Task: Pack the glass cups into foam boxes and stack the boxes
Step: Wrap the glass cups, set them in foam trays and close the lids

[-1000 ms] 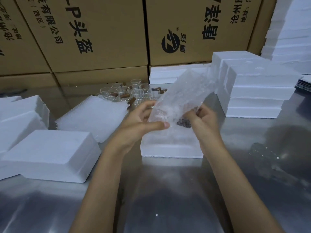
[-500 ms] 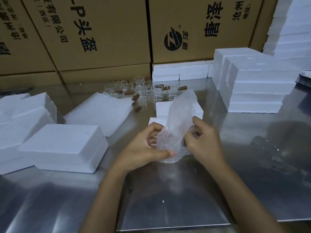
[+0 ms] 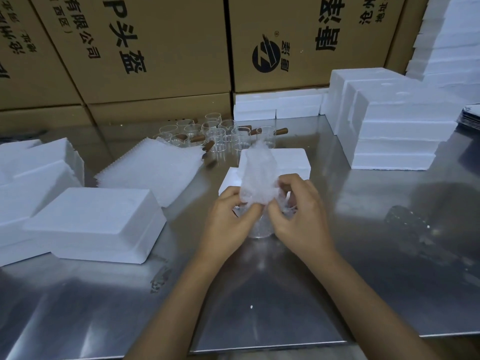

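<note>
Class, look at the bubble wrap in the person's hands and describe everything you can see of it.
The bubble wrap is a clear, whitish sheet with a bubbled texture, crumpled and standing up in a loose peak. Its lower part is gathered round a glass cup that rests on the steel table. The left hand and right hand both pinch its lower edges. A foam box lies just behind it.

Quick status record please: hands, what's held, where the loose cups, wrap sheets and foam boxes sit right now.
left hand: pinches bubble wrap
right hand: pinches the same wrap
held cup: glass, base showing below the wrap, between the hands
loose cups: clustered at table back, wooden handles
wrap sheets: pile, back left
foam boxes: stacked right; more left
open foam box: behind hands
</note>
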### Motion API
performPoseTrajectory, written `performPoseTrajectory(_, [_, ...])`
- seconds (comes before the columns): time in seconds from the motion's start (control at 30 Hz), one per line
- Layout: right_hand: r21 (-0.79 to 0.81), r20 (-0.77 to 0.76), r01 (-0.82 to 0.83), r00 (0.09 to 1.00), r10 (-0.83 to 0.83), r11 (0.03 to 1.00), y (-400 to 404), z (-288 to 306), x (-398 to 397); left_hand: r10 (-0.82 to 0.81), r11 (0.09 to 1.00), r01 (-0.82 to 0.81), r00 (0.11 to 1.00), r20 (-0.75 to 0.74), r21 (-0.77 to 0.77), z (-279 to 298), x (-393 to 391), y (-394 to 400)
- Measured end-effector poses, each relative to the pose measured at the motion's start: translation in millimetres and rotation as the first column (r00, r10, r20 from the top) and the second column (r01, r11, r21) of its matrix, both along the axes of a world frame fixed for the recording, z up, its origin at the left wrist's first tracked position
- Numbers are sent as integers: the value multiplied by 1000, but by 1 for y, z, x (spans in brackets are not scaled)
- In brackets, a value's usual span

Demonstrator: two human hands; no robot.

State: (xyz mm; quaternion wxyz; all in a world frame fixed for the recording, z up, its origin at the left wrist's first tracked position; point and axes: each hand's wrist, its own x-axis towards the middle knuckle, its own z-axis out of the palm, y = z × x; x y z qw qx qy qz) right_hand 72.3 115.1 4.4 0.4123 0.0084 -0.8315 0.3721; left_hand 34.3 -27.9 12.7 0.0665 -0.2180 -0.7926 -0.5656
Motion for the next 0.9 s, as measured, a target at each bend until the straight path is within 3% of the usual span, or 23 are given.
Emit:
performPoseTrajectory(0.17, [127, 54, -55, 997, 49, 990, -6, 2, 6, 62, 991, -74, 993, 101, 110, 1, 5, 5])
performPoseTrajectory(0.27, [217, 122, -12, 992, -15, 976, -8, 2, 10, 10, 984, -17, 999, 41, 176, 3, 8, 5])
performPoseTrajectory(0.47, [357, 131, 48, 986, -101, 933, -10, 0, 11, 87, 990, -118, 938, -336, -74, -4, 7, 1])
performPoseTrajectory(0.63, [201, -23, 60, 998, -56, 978, -9, 4, 12, 21, 952, -161, 884, -467, -262, -7, 1, -3])
performPoseTrajectory(0.73, [254, -14, 8, 1000, -5, 967, -10, 5, 14, -24, 910, -179, 877, -480, -374, -6, 3, -2])
performPoseTrajectory(0.9, [378, 120, -56, 993, 11, 924, -11, 4, 12, 42, 957, -161, 900, -434, -240, 0, 13, -6])
